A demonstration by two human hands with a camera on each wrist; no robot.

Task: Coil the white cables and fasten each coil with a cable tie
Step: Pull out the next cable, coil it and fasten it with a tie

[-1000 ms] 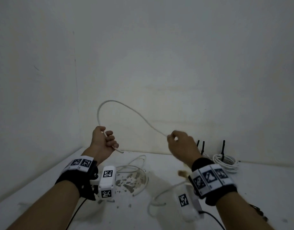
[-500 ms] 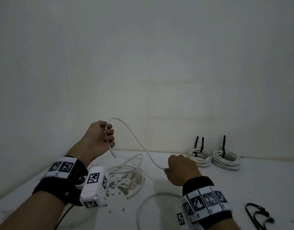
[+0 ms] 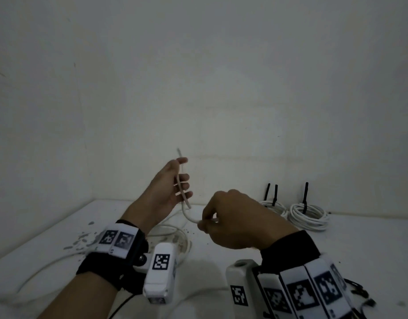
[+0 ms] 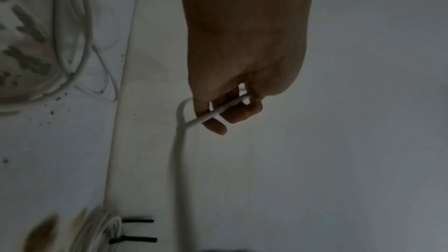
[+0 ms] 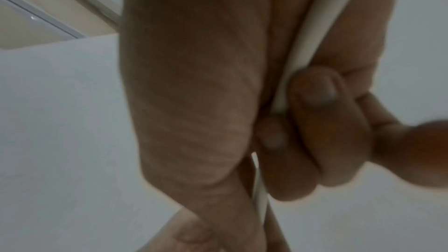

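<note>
A white cable (image 3: 186,215) runs in a short bend between my two hands above the white table (image 3: 371,245). My left hand (image 3: 173,187) is raised, fingers curled round the cable near its end, whose tip sticks up past the thumb; the left wrist view shows the cable (image 4: 218,111) crossing under the fingertips. My right hand (image 3: 228,219) pinches the cable just below and to the right; in the right wrist view the cable (image 5: 308,45) passes between thumb and fingers. The rest of the cable (image 3: 173,233) lies loose on the table behind my left wrist.
Two finished white coils (image 3: 307,215) with upright black ties (image 3: 305,194) lie at the back right against the wall. Loose black ties (image 3: 359,293) lie at the right edge. Dark flecks (image 3: 83,238) of debris mark the table at left. Walls close the left and back.
The hands have come close together, so the long arc of cable between them has shrunk to a short bend. The left hand rose and turned the cable end upward.
</note>
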